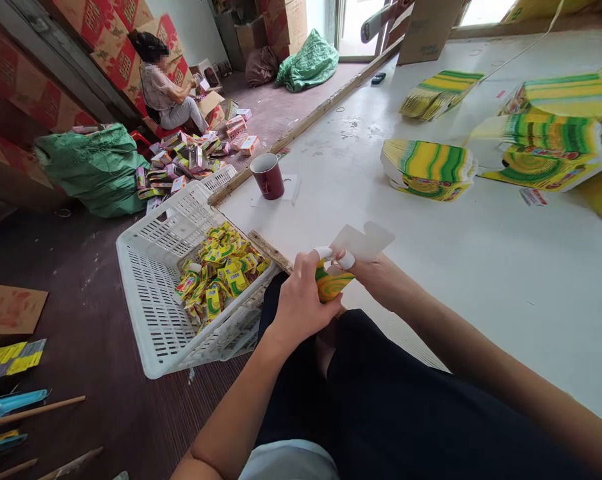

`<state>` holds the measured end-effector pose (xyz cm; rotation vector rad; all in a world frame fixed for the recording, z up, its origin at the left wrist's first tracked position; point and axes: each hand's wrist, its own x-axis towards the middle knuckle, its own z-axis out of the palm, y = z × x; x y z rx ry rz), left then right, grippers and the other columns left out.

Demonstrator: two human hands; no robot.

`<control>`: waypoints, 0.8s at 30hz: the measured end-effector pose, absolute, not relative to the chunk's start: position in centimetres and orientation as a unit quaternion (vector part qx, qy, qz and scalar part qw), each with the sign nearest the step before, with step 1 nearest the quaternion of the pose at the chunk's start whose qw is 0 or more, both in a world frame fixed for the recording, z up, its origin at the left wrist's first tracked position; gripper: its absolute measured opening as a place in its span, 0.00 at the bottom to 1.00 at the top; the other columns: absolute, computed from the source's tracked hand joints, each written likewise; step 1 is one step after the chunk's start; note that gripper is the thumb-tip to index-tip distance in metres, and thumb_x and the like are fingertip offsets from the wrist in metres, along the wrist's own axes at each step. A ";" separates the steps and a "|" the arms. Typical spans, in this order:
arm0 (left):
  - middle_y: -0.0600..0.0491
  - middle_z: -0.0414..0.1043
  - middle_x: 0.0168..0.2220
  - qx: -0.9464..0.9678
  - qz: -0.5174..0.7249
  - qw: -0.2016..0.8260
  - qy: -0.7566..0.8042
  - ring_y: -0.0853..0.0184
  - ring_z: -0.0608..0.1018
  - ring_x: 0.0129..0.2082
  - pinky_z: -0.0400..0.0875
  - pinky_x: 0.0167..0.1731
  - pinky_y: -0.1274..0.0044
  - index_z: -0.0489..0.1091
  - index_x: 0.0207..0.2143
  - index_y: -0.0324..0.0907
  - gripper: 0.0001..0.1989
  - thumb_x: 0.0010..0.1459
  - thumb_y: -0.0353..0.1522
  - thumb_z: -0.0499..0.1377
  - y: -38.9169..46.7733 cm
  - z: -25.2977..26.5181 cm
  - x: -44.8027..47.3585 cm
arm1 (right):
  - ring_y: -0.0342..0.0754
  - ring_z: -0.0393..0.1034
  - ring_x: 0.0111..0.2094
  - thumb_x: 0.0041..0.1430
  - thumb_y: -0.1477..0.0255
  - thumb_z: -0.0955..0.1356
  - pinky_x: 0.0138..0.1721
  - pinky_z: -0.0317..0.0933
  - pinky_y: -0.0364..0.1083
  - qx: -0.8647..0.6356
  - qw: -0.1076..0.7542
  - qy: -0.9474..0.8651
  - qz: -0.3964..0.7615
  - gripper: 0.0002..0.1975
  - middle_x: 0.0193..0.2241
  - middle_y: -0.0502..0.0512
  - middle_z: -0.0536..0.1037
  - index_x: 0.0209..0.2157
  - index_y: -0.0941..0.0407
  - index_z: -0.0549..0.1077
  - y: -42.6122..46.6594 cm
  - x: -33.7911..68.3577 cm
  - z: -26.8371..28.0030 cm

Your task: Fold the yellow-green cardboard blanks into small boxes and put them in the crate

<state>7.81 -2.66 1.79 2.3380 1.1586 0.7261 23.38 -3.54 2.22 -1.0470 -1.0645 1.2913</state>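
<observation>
Between my hands, above my lap at the table edge, is a small yellow-and-green carton point(331, 285), its white inner flaps standing up. My left hand point(301, 293) is wrapped round the carton from the left. My right hand point(373, 277) pinches it at the upper right, near the pale flaps; its far fingers are hidden behind them. White coverings show on fingertips of both hands. Left of my knees, a white plastic basket point(153, 327) holds many small yellow-and-green cartons point(235, 280).
Stacks of flat yellow-and-green cartons point(425, 170) lie on the white table point(481, 267). A maroon mug point(268, 179) stands near its left edge. Beyond the basket are a green sack point(93, 170), loose boxes point(181, 160) and a seated person point(163, 90). Wooden sticks point(35, 412) lie at lower left.
</observation>
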 end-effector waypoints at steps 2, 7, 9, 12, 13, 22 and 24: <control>0.47 0.69 0.48 0.841 0.245 0.234 0.423 0.53 0.77 0.47 0.74 0.41 0.65 0.51 0.53 0.47 0.32 0.48 0.28 0.62 -2.6 2.0 7.8 | 0.51 0.72 0.38 0.54 0.49 0.70 0.42 0.69 0.51 -0.468 0.538 -0.489 0.502 0.21 0.32 0.52 0.76 0.31 0.53 0.71 -3.7 23.3 1.9; 0.48 0.71 0.46 0.808 0.235 0.298 0.451 0.56 0.78 0.43 0.74 0.40 0.65 0.50 0.53 0.46 0.33 0.48 0.29 0.62 -1.8 2.5 7.7 | 0.59 0.68 0.57 0.64 0.53 0.65 0.58 0.64 0.58 -0.460 0.476 -0.656 0.362 0.29 0.57 0.66 0.72 0.59 0.56 0.65 -4.4 23.1 1.6; 0.46 0.70 0.48 0.801 0.247 0.308 0.449 0.56 0.78 0.43 0.74 0.41 0.65 0.51 0.54 0.45 0.33 0.48 0.29 0.62 -1.5 2.2 7.7 | 0.59 0.63 0.62 0.66 0.63 0.65 0.60 0.63 0.58 -0.432 0.441 -0.725 0.306 0.27 0.62 0.67 0.67 0.64 0.56 0.60 -4.6 23.0 1.7; 0.43 0.67 0.52 0.802 0.272 0.325 0.421 0.57 0.77 0.48 0.74 0.45 0.65 0.50 0.54 0.44 0.35 0.46 0.25 0.62 -1.3 1.7 7.9 | 0.57 0.63 0.63 0.64 0.78 0.62 0.58 0.65 0.57 -0.418 0.411 -0.777 0.231 0.26 0.64 0.66 0.64 0.63 0.53 0.62 -4.7 23.1 1.6; 0.44 0.67 0.51 0.793 0.285 0.340 0.417 0.57 0.77 0.48 0.73 0.45 0.66 0.49 0.54 0.44 0.36 0.45 0.24 0.62 -1.3 1.5 7.9 | 0.56 0.65 0.62 0.62 0.80 0.61 0.57 0.67 0.56 -0.421 0.405 -0.783 0.216 0.27 0.63 0.66 0.66 0.61 0.53 0.63 -4.7 23.2 1.6; 0.49 0.68 0.40 0.756 0.297 0.347 0.469 0.59 0.75 0.41 0.73 0.43 0.66 0.62 0.42 0.43 0.26 0.39 0.30 0.68 -1.3 2.6 6.9 | 0.55 0.75 0.53 0.61 0.79 0.64 0.49 0.72 0.52 -0.442 0.361 -0.802 0.177 0.11 0.57 0.66 0.71 0.42 0.54 0.75 -4.5 24.2 1.8; 0.48 0.70 0.42 0.765 0.289 0.339 0.465 0.59 0.75 0.41 0.73 0.44 0.66 0.64 0.43 0.42 0.26 0.40 0.31 0.68 -1.2 2.9 6.8 | 0.56 0.75 0.53 0.61 0.80 0.64 0.49 0.72 0.52 -0.451 0.344 -0.804 0.179 0.12 0.57 0.66 0.71 0.42 0.54 0.75 -4.4 24.4 1.9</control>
